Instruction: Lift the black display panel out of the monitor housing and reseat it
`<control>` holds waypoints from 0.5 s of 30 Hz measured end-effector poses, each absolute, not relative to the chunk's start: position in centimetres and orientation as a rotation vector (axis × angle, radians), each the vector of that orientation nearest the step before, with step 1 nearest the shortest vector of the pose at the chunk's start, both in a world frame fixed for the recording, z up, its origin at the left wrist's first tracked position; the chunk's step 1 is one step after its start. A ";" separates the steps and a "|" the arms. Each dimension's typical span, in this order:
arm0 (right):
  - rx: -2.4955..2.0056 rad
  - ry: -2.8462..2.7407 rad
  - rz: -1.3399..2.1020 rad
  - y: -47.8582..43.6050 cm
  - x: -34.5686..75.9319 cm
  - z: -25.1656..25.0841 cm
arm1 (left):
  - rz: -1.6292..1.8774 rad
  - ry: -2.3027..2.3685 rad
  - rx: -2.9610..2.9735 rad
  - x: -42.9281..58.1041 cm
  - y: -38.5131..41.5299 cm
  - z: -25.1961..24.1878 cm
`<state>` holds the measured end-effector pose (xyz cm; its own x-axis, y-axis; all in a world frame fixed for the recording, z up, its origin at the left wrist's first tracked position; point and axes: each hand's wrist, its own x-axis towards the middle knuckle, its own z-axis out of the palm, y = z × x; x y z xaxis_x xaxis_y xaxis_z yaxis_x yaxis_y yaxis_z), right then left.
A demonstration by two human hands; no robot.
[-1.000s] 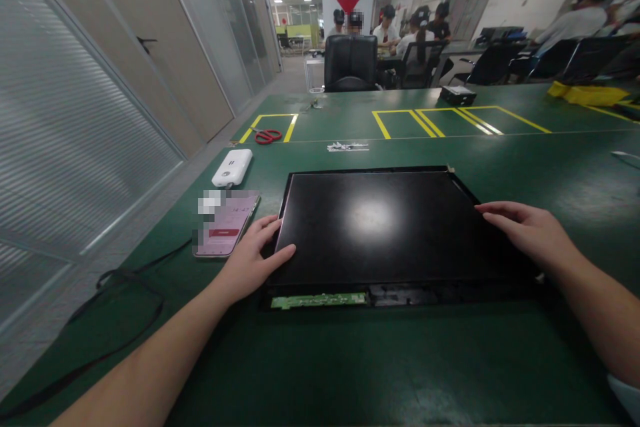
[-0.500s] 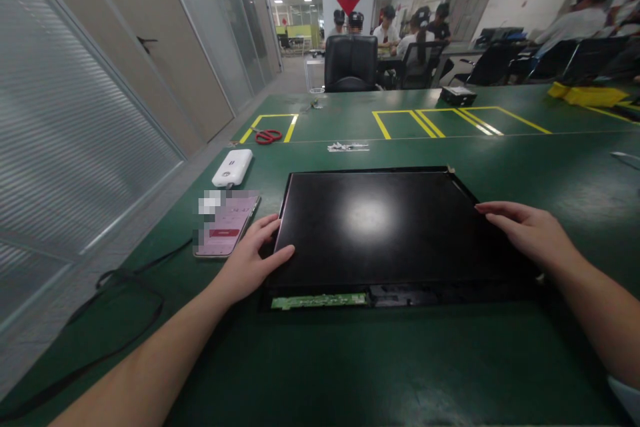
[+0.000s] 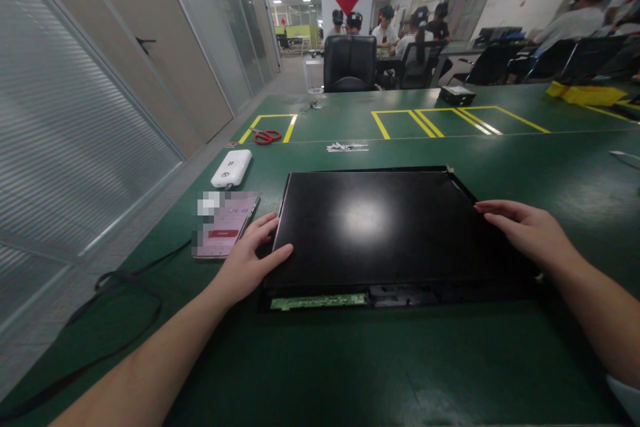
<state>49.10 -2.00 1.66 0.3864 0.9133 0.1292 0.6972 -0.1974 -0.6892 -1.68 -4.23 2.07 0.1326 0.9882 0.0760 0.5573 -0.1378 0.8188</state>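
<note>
A black LCD panel [image 3: 370, 227] lies face up on the green table, with a pale light reflected in its middle. A green circuit board strip [image 3: 317, 301] runs along the left of its near edge. My left hand [image 3: 250, 257] grips the panel's left edge, thumb on the face and fingers down the side. At the opposite edge, my right hand [image 3: 527, 230] pinches the dark rim between thumb and fingers. What the fingertips do beneath the rim is hidden.
Left of the panel lie a phone [image 3: 227, 225], a white power bank [image 3: 231, 168], a black strap [image 3: 127, 273] and red-handled scissors [image 3: 267, 137]. Beyond are white scraps [image 3: 347, 147], a black box [image 3: 456, 95] and a yellow item [image 3: 587, 93]. Several people sit in the background.
</note>
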 end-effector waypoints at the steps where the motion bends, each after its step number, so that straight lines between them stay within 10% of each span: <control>1: -1.965 -1.371 0.411 -2.0 49.0 1.7 | 0.874 1.485 1.762 -1.7 -4.2 2.0; 15: -2.050 -1.390 0.422 -2.1 49.0 1.9 | 1.069 1.354 1.491 -1.4 -4.6 2.1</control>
<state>49.04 -2.10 1.92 0.3954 0.9152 0.0776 0.7175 -0.2551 -0.6482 -1.45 -4.59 2.08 0.0550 0.9969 0.0556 0.2857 -0.0691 0.9558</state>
